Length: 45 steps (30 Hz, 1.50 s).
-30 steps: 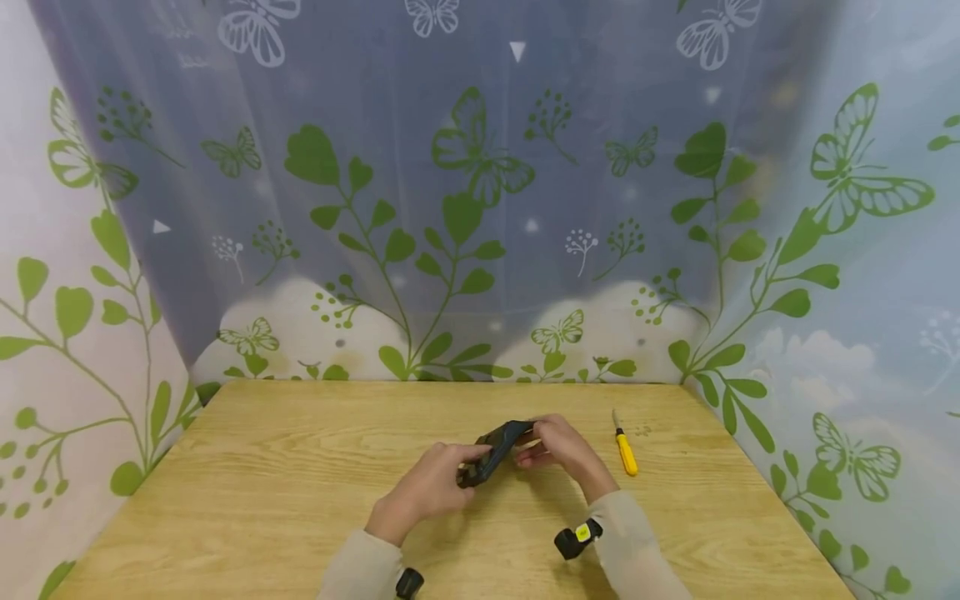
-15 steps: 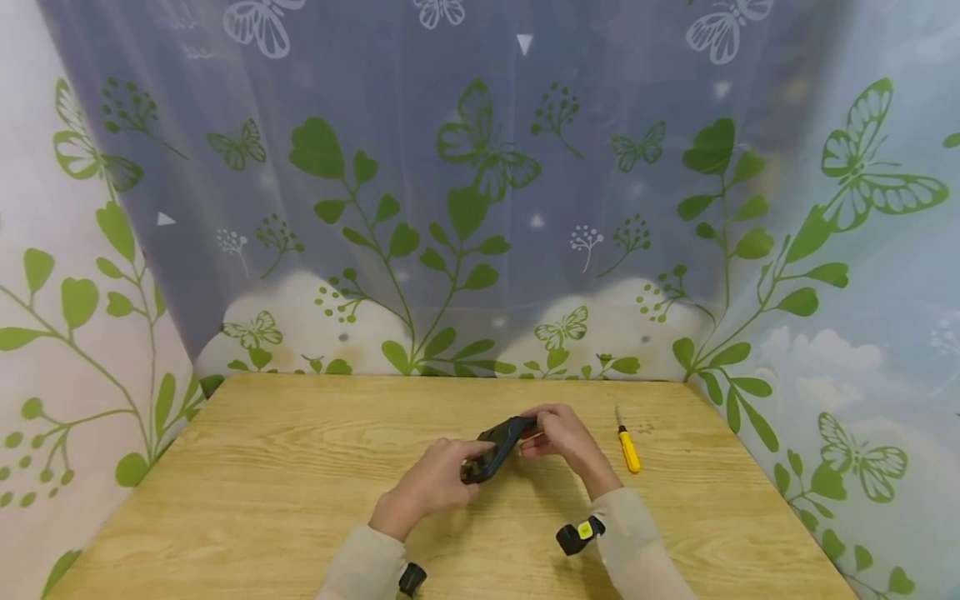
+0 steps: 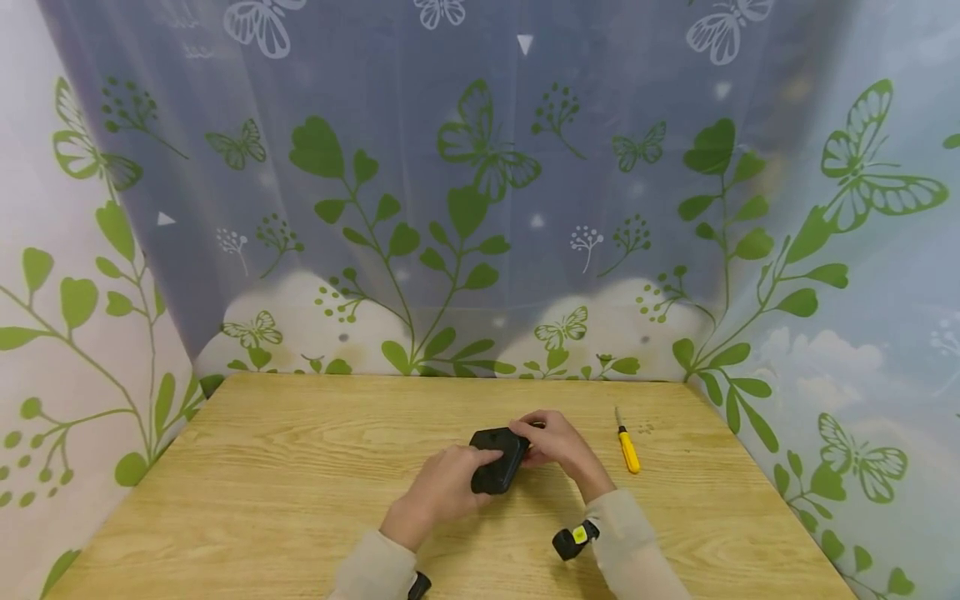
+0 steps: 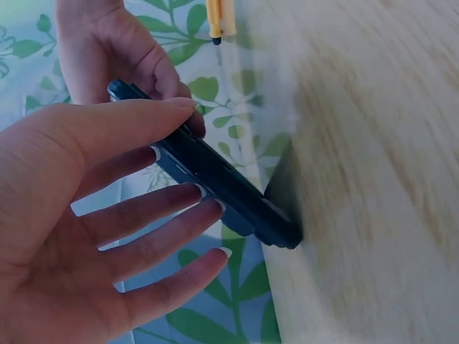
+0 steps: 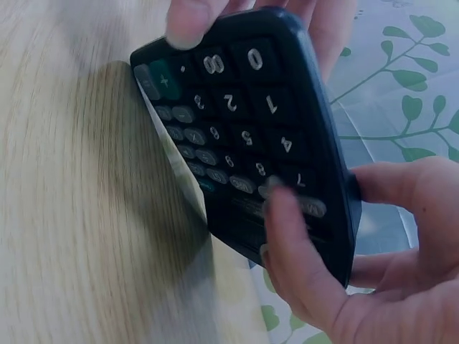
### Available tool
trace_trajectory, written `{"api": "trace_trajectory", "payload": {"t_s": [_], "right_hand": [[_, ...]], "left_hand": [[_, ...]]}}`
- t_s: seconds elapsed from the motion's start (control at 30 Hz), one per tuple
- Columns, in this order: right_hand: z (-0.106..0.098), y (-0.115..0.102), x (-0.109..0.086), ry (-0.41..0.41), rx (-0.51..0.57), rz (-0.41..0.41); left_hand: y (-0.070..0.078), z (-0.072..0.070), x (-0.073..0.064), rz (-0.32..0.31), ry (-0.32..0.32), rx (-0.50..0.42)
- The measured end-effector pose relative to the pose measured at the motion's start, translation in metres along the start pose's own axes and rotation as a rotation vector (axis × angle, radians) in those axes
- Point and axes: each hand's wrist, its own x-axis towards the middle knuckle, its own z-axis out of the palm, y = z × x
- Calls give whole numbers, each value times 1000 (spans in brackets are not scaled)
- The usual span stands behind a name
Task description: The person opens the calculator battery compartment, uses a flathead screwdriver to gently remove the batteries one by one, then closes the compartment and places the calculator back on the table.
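Observation:
A black calculator [image 3: 498, 474] is held between both hands over the table, its back upward in the head view. Its number keys show in the right wrist view, where the calculator [image 5: 247, 107] stands tilted close to the wood. My left hand [image 3: 444, 487] pinches one end, the thumb on one face and fingertips against the other. In the left wrist view, the left hand [image 4: 79, 208] has its lower fingers spread beside the casing. My right hand [image 3: 558, 442] grips the opposite end, near the display; in its own wrist view the right hand [image 5: 387, 287] has fingers lying over the upper keys.
A yellow-handled screwdriver [image 3: 628, 450] lies on the wooden table [image 3: 300, 483] to the right of the hands. Beside its shaft are several tiny bits [image 3: 646, 427], too small to make out. A curtain [image 3: 390, 208] with leaves and butterflies hangs behind the table.
The calculator has turned over from a steep, edge-on tilt so that its broad back faces up. The left hand has shifted slightly to the right along with it; the screwdriver stays put.

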Motion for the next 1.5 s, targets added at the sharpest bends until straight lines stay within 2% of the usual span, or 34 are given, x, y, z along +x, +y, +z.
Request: {"api": "trace_trajectory", "payload": {"t_s": [0.2,0.4,0.53,0.67,1.07,1.27,1.5], "right_hand": [[-3,3,1,-42,44,20],[-7,1,1,-108,59,45],[-8,1,0,-119,52,58],[-7,3,-1,-122,58,73],[-5,6,2,-145,38,85],[-6,8,2,-170,3,71],[-2,9,-1,-137,-114,34]], "left_hand": [[-3,2,-1,3,-24,21],[-13,-9,-3,-27,-90,-75],[-20,-16,-6,-47,-84,-135],[-27,-18,-8,-62,-74,-159],[-36,-19,-6,-99,-87,-175],[-37,-21,-7,-114,-80,-189],[-40,-20,-9,-153,-82,-197]]}}
